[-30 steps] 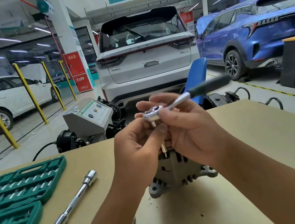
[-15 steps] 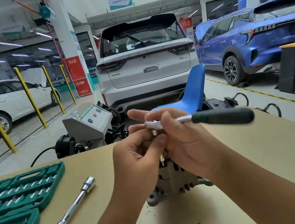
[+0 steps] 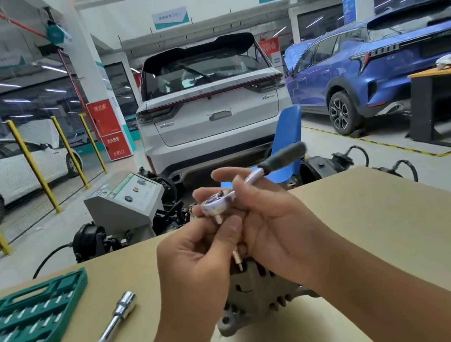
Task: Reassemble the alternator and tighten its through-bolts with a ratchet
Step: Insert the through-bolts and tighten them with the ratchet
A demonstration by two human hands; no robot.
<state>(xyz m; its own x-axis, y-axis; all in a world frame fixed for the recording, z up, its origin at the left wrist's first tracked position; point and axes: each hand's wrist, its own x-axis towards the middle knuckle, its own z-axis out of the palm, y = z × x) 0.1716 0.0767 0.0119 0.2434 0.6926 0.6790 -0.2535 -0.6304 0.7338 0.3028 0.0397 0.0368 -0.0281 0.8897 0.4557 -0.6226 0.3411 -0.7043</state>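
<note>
On the tan table (image 3: 378, 234) the grey finned alternator (image 3: 254, 294) stands under both hands gripping the ratchet (image 3: 223, 199).

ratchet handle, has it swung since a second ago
Yes. The ratchet handle swung down to point right, then back up toward the blue chair, while the alternator stayed put.
</note>
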